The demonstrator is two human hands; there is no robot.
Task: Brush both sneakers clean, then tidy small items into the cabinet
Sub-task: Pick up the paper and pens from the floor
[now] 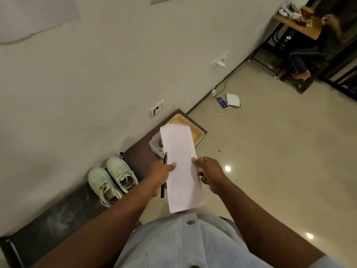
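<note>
While we look down past a pale blue shirt (179, 242), both of our hands are raised in front of the chest and share one long white sheet of paper (181, 178). Our left hand (161, 172) pinches the sheet's left edge, thumb on top and fingers curled beneath. The same hand also holds a black pen (164, 176) with a green tip, which runs alongside that edge. Our right hand (209, 174) pinches the opposite edge between thumb and curled fingers, so both hands are closed on something and neither is free.

Two pale sneakers (112, 179) stand side by side, touching, laces loose, on a dark low unit (135, 155) that runs along the wall. They are to the left of our hands and well below them. Farther along the same top sits a clear plastic box (155, 145) with small objects inside (too small for us to identify). Just beyond it is a tan perforated basket (193, 128); the paper hides part of each.

On the glossy floor near the wall lie a phone (222, 102) with its screen lit and a white device (233, 100), both beside trailing cables.
</note>
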